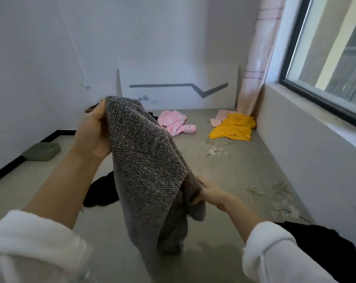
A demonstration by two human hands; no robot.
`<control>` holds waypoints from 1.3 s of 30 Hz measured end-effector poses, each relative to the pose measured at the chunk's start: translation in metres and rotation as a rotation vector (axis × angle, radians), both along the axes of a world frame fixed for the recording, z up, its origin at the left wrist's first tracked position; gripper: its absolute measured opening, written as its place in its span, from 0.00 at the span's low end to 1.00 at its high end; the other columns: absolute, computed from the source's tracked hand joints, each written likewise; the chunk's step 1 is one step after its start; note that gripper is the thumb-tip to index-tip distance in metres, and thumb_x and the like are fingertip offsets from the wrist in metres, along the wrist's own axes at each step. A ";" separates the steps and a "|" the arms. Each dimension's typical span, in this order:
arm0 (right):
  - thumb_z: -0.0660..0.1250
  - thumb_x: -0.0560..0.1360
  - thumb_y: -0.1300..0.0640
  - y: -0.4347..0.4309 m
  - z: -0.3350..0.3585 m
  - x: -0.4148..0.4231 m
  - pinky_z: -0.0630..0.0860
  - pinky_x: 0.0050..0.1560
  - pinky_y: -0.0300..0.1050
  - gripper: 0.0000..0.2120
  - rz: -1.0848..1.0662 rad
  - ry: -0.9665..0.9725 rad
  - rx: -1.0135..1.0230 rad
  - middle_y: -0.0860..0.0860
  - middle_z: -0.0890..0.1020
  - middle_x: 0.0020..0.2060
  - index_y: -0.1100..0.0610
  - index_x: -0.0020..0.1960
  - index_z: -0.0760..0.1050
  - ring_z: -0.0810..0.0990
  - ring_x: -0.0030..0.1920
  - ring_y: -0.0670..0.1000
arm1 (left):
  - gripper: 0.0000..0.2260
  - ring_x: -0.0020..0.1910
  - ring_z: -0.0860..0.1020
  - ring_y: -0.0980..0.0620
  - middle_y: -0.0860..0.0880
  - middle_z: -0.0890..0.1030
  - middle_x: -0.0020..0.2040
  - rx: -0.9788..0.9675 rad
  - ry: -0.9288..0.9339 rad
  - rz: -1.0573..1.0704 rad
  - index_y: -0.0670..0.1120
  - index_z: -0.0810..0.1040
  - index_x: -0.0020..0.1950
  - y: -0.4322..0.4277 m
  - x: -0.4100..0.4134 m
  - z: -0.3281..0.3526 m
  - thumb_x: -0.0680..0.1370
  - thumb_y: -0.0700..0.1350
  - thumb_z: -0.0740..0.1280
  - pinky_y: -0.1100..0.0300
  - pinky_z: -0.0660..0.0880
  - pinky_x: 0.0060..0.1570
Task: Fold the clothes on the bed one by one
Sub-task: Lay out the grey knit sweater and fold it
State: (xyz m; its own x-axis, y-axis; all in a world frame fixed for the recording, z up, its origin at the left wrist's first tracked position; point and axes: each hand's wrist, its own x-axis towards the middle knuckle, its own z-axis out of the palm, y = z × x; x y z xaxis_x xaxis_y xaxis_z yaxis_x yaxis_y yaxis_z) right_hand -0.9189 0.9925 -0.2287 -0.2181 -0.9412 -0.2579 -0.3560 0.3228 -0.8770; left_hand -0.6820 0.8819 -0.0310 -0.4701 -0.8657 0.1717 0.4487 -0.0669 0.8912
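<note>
— Where is the piece being folded?

— Up in the air. The grey speckled knitted garment (148,160) hangs between both hands over the grey-beige bed sheet with pale flower prints (224,170). Its lower end droops toward the near edge of the bed.

— How do the hands hold it?

— The left hand (93,131) is raised, with its fingers curled round the garment's top edge. The right hand (209,193) is lower and nearer, with its fingers clamped on a fold at the garment's right side. Both arms wear white fleecy sleeves (30,242) pushed up the forearms.

— What else lies on the bed?

— A crumpled pink fluffy garment (176,122) lies near the white headboard with a grey zigzag stripe (179,86). A yellow garment (233,126) lies by the wall under the window, touching a pale pink cloth (219,117) behind it. A black garment (102,190) lies at the bed's left edge, partly hidden behind the grey knit. A second black heap (326,246) sits at the lower right, beside the right sleeve.

— And off the bed?

— A green plastic tray (41,152) is on the floor by the left wall. A pink curtain (258,58) hangs in the corner beside the dark-framed window (326,48).
</note>
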 end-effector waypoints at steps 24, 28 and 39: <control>0.66 0.76 0.59 -0.019 0.206 -0.014 0.79 0.43 0.38 0.05 -0.173 0.199 -0.459 0.53 0.85 0.43 0.58 0.48 0.80 0.83 0.42 0.48 | 0.07 0.47 0.75 0.53 0.49 0.73 0.54 0.278 -0.463 0.309 0.50 0.68 0.60 -0.047 0.013 -0.141 0.82 0.47 0.59 0.55 0.72 0.54; 0.66 0.76 0.57 -0.027 0.195 -0.001 0.79 0.52 0.49 0.09 -0.131 0.238 -0.399 0.57 0.85 0.45 0.61 0.52 0.80 0.83 0.48 0.55 | 0.23 0.57 0.73 0.53 0.50 0.68 0.61 -0.040 -0.639 -0.047 0.63 0.67 0.64 -0.006 -0.005 -0.136 0.75 0.46 0.71 0.54 0.73 0.54; 0.67 0.74 0.52 -0.018 0.146 -0.039 0.72 0.53 0.49 0.14 -0.139 1.186 -0.036 0.57 0.76 0.57 0.56 0.57 0.76 0.75 0.58 0.59 | 0.14 0.38 0.78 0.48 0.46 0.79 0.35 -0.396 -1.028 0.030 0.41 0.77 0.36 0.025 -0.056 -0.137 0.78 0.48 0.66 0.60 0.68 0.35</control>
State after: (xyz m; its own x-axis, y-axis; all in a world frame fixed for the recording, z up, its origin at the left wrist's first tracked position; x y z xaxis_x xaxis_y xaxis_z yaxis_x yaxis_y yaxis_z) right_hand -0.9580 0.9745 -0.0825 -0.4031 -0.8932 0.1993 -0.9138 0.4046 -0.0347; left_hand -0.7378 0.9068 -0.1676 -0.5276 -0.8492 -0.0217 -0.5228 0.3045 0.7962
